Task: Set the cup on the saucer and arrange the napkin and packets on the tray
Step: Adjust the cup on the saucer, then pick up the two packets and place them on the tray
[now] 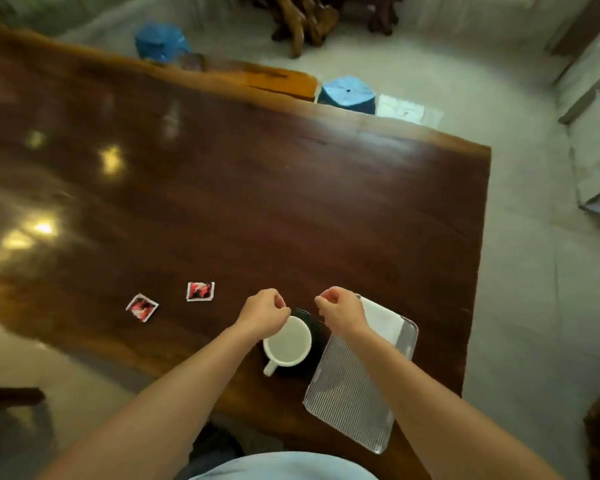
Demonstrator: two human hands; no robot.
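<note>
A white cup (287,342) with its handle toward me stands on a dark saucer (315,332) near the table's front edge. Just right of it lies a ribbed clear tray (352,393), and a white napkin (383,318) rests on the tray's far end. Two red packets (200,291) (141,307) lie on the wood to the left of the cup. My left hand (264,311) hovers over the cup's far rim with fingers curled and nothing in them. My right hand (340,310) is curled the same way above the saucer's far edge, beside the napkin.
The dark glossy wooden table (257,188) stretches far and left, its right edge (478,271) close to the tray. Blue stools (347,95) (160,41) stand on the pale floor beyond the far edge. Carved wooden furniture (305,22) stands at the back.
</note>
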